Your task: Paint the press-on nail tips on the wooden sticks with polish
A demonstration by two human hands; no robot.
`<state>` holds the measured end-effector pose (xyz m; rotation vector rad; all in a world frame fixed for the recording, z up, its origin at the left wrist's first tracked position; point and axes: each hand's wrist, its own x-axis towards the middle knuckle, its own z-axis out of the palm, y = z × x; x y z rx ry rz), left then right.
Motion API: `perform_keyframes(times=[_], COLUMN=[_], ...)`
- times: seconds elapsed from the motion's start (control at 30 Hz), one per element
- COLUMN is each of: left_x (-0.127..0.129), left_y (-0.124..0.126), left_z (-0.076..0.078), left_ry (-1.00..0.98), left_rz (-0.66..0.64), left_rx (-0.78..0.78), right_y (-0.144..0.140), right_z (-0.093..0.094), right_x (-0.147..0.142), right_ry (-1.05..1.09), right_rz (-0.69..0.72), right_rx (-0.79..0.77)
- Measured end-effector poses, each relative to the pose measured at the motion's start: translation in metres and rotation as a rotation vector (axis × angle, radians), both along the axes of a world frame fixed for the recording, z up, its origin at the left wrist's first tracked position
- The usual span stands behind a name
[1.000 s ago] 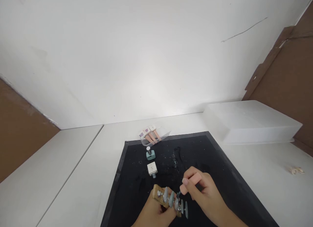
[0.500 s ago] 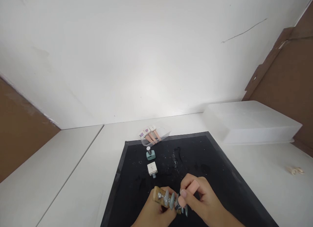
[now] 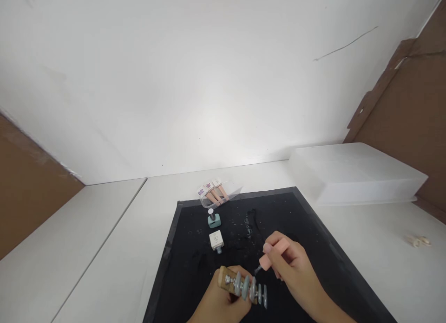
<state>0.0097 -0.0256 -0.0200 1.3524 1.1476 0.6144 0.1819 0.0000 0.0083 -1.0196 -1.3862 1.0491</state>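
Two hands worked low over the black mat (image 3: 299, 230). The left hand (image 3: 218, 306) was closed around a wooden holder (image 3: 230, 282) with grey nail tips (image 3: 251, 289) in a row. The right hand (image 3: 291, 267) pinched a pink brush cap (image 3: 273, 254), its brush just above the tips. Farther away on the mat stood a green bottle (image 3: 214, 218) and a white bottle (image 3: 216, 240). A white box (image 3: 355, 172) lay on the table (image 3: 114, 248).

White plastic box (image 3: 351, 174) sits beside black mat (image 3: 306, 230).
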Motion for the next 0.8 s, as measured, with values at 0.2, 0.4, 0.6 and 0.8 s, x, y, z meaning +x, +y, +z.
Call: perform_keyframes(times=[0.2, 0.4, 0.6, 0.8], left_x=[0.003, 0.004, 0.002, 0.001], left_y=[0.004, 0.002, -0.002, 0.001], left_z=[0.011, 0.003, -0.002, 0.000], left_ry=[-0.006, -0.005, 0.007, -0.068], left_rz=[-0.025, -0.007, 0.016, -0.007], left_rx=[-0.029, -0.077, -0.112, -0.132], right_y=[-0.005, -0.004, 0.000, -0.002], right_z=[0.010, 0.002, -0.005, 0.001], right_x=[0.001, -0.001, -0.001, -0.002], right_ry=[-0.056, -0.062, 0.009, 0.048], right_rz=[0.138, 0.123, -0.018, -0.010], right_rx=[0.066, 0.053, -0.030, -0.009])
